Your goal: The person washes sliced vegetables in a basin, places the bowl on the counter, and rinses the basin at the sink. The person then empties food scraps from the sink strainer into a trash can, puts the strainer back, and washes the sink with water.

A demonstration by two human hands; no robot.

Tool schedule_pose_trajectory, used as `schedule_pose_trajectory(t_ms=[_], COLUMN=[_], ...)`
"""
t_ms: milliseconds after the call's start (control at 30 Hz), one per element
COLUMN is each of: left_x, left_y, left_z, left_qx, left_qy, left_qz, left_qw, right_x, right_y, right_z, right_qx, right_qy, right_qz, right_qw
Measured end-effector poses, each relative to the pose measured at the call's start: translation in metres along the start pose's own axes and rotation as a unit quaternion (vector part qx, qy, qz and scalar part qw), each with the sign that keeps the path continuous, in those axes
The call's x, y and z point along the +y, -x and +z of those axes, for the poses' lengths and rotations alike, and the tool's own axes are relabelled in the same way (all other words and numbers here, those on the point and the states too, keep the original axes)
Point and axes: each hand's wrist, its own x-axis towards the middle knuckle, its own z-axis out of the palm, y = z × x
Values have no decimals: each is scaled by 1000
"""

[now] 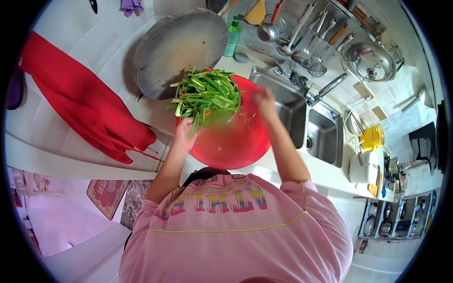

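Note:
A heap of cut green vegetable strips (207, 92), with a few red bits among them, sits high over the left part of a red basin (226, 153). A thin curved rim beside the heap suggests a bowl beneath it, mostly hidden. My left hand (183, 136) is closed at the near left edge of this heap, its fingers partly covered by the greens. Over the basin's right side is my right hand (264, 100), smeared by motion, so its fingers cannot be read. A green blur hangs above the basin, just below the heap.
A large round chopping board (181, 47) leans behind the heap. To the right are a double sink (325, 137) and its faucet (332, 88). A green bottle (232, 37) stands at the back; ladles (268, 33) hang above. Red cloth (89, 104) hangs left.

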Motion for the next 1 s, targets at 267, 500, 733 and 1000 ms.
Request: schedule_pose_trajectory(t_ms=[267, 500, 733, 1000], left_x=[-18, -31, 6, 32], left_y=[2, 4, 9, -20], left_z=[0, 16, 15, 51], left_qx=[11, -24, -164, -64], left_qy=[14, 10, -29, -81], left_qz=[8, -45, -131, -222], left_qw=[1000, 999, 977, 970], right_x=[1, 9, -12, -12], right_y=[66, 56, 37, 0], right_z=[32, 17, -23, -80], right_qx=[-230, -174, -103, -239], right_qy=[-293, -294, -270, -224], right_qz=[233, 207, 265, 297], right_qw=[898, 917, 920, 897])
